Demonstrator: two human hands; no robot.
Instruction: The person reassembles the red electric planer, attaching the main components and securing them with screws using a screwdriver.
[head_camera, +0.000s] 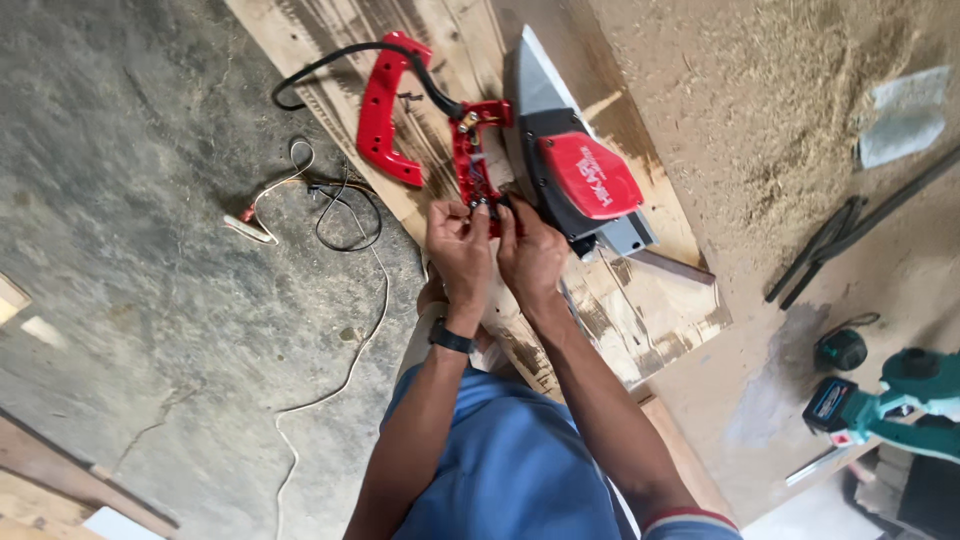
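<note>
Both my hands, left (458, 248) and right (530, 250), pinch small parts at the near end of the saw's (575, 180) opened handle (475, 165); cover (385, 110) lies left.

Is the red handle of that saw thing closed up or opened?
Opened. One red handle half lies apart on the wooden board, and the other half shows its insides, where both hands work.

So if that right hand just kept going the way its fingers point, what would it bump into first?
Most likely the open red handle housing of the power tool, which the right hand already touches at its near end; depth is hard to judge from above.
</note>
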